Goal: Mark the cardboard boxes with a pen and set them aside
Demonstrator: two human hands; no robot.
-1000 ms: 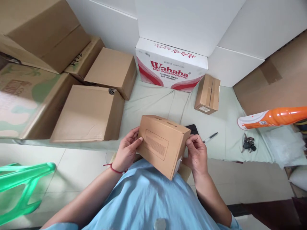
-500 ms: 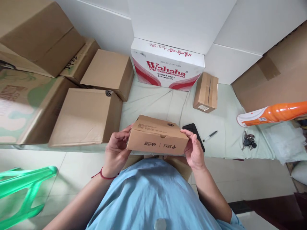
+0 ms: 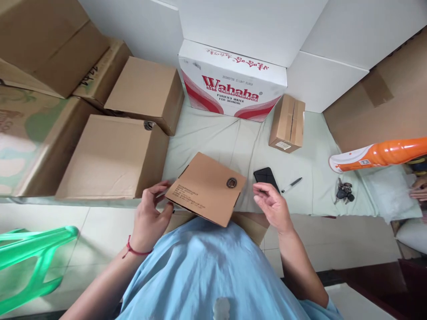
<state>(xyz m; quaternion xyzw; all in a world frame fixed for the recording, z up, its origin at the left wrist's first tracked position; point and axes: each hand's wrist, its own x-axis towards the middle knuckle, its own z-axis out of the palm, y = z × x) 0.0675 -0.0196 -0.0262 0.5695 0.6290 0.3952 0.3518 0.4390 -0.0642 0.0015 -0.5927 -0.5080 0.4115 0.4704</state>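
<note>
A small brown carton [image 3: 207, 189] with printed text and a dark round mark lies turned at an angle at the front edge of the cloth-covered table. At its left corner is my left hand [image 3: 151, 218], fingers apart, close beside the carton; whether they touch it is unclear. My right hand [image 3: 272, 206] is off the carton's right side, fingers apart and holding nothing. Just behind that hand lies a black phone [image 3: 266, 176], partly covered by the fingers. A pen [image 3: 292, 184] rests to the right of the phone.
Several brown boxes [image 3: 103, 155] stand at the left. Behind are a white and red Wahaha box [image 3: 230, 84] and a narrow carton [image 3: 287, 124]. At right: orange bottle [image 3: 383, 154], keys [image 3: 343, 191], another person's hand [image 3: 419, 189]. A green stool [image 3: 36, 266] stands lower left.
The small carton has gone from tilted between both hands to top face up and rotated. My right hand has let go; my left hand has opened and shifted left. Another person's hand has appeared at right.
</note>
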